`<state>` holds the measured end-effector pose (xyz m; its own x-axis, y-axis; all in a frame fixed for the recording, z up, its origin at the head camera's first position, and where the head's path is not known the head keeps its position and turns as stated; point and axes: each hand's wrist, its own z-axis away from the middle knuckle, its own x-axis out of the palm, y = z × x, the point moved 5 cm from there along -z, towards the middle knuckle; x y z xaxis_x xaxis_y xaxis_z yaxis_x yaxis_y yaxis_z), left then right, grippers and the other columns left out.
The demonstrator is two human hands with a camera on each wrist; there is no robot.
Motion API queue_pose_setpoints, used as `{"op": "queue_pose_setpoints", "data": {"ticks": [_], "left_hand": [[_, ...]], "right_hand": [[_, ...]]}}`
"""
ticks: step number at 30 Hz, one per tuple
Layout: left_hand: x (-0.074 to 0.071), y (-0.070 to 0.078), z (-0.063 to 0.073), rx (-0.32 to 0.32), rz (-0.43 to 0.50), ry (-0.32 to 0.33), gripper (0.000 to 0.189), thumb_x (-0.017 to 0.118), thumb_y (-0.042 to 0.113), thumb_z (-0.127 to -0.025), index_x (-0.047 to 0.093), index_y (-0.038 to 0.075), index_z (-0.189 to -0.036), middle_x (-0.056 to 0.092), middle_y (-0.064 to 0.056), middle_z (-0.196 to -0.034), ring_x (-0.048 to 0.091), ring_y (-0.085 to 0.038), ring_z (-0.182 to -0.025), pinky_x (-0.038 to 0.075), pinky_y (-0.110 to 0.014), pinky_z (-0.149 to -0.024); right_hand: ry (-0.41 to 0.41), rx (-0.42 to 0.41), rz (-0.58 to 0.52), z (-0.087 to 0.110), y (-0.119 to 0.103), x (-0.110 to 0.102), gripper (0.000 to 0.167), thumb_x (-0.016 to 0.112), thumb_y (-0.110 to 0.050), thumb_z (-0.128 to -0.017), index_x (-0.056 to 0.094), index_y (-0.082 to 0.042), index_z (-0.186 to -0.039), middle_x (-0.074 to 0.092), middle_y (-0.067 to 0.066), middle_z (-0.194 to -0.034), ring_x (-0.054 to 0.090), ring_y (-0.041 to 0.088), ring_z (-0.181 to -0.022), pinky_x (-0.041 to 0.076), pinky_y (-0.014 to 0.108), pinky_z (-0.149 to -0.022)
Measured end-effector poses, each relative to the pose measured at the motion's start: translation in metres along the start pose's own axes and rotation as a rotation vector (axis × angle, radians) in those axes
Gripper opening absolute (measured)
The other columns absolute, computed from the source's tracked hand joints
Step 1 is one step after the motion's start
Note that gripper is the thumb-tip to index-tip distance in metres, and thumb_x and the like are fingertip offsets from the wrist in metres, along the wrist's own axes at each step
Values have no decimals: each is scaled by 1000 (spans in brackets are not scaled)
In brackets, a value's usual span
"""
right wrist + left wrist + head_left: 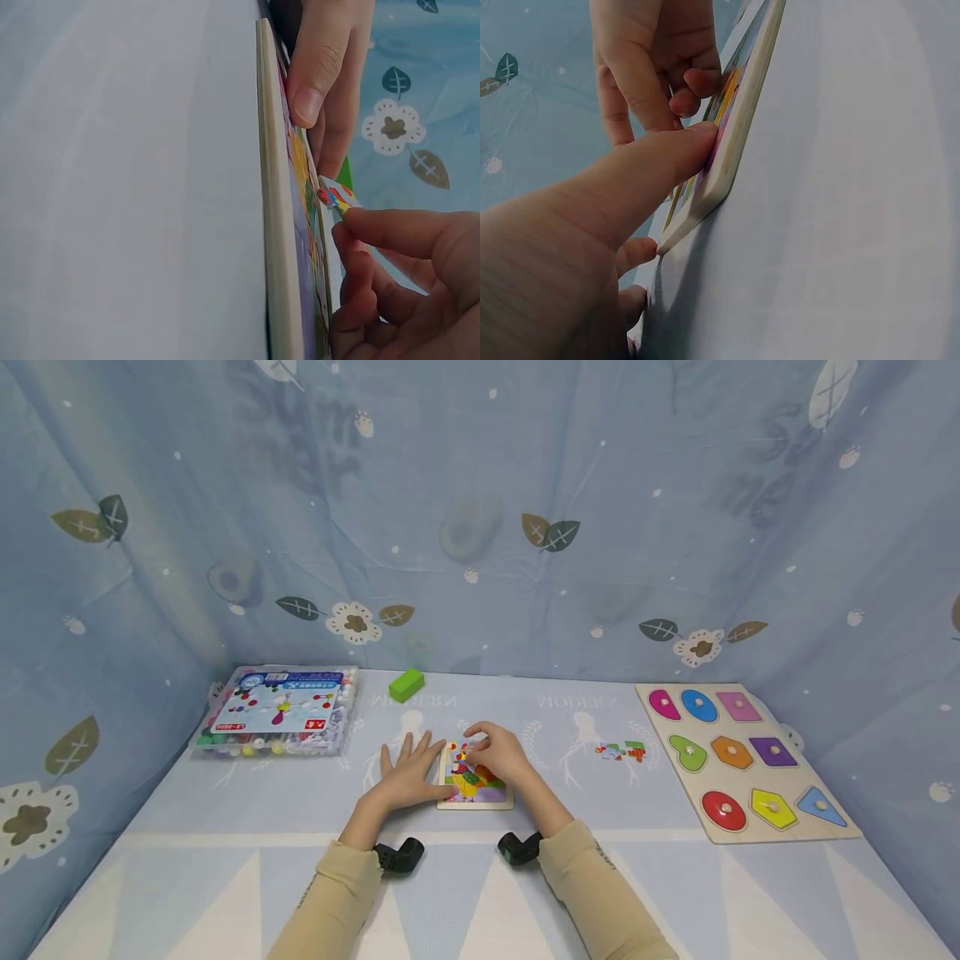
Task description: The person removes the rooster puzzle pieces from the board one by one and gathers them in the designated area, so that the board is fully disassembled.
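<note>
A small wooden jigsaw puzzle (476,806) with a bright picture and a pale wood border lies flat on the table between my hands. My left hand (407,777) rests at its left side, fingers spread on the tabletop, the thumb pressing on the lower left of the picture. Over the upper part of the puzzle, my right hand (502,756) pinches a small colourful puzzle piece (339,196) between thumb and fingers. In the right wrist view that piece is tilted at the board's far edge. Loose puzzle pieces (610,751) lie to the right of the board.
A clear plastic case (277,706) of coloured parts stands at the back left, with a green block (407,685) beside it. On the right lies a wooden shape board (716,781) with knobbed shapes. A patterned blue curtain (480,568) hangs behind the table.
</note>
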<state>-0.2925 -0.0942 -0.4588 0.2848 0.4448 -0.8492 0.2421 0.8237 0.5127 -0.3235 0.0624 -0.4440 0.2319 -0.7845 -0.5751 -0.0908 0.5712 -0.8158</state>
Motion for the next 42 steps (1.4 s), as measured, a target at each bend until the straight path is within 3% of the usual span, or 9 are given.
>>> {"op": "queue_pose_setpoints", "data": {"ticks": [9, 22, 29, 37, 42], "left_hand": [[2, 0, -2, -13, -2, -6, 86, 65, 50, -78, 29, 10, -145, 12, -18, -153, -5, -41, -139, -14, -65, -100], [1, 0, -1, -19, 8, -7, 87, 65, 50, -77, 29, 10, -145, 11, -18, -153, -5, -41, -139, -15, -65, -100], [1, 0, -1, -16, 12, -6, 88, 66, 50, -77, 28, 10, -146, 11, -18, -153, -6, -41, -139, -16, -64, -100], [0, -1, -1, -13, 23, 0, 87, 66, 49, -77, 29, 9, -145, 12, -18, -153, -5, -41, -139, -16, -64, -100], [1, 0, -1, -10, 20, 2, 87, 66, 49, -77, 30, 9, -145, 13, -18, -153, -4, -41, -139, -16, -65, -100]], "right_hand": [[47, 45, -166, 2, 10, -13, 24, 63, -5, -83, 63, -7, -107, 60, 8, -82, 59, 16, -63, 49, 26, -58], [154, 84, -243, 10, 25, -39, 22, 64, -1, -81, 64, -2, -103, 59, 12, -83, 61, 18, -70, 53, 29, -67], [208, 42, -217, 18, 36, -60, 20, 66, -3, -79, 65, -6, -100, 61, 9, -79, 60, 17, -66, 51, 27, -62], [217, 134, -223, 22, 53, -76, 28, 64, -3, -82, 63, -2, -109, 63, 11, -84, 61, 14, -71, 50, 25, -65], [232, 145, -237, 27, 61, -86, 31, 65, -3, -81, 62, -2, -111, 65, 10, -85, 59, 11, -69, 48, 23, -65]]}}
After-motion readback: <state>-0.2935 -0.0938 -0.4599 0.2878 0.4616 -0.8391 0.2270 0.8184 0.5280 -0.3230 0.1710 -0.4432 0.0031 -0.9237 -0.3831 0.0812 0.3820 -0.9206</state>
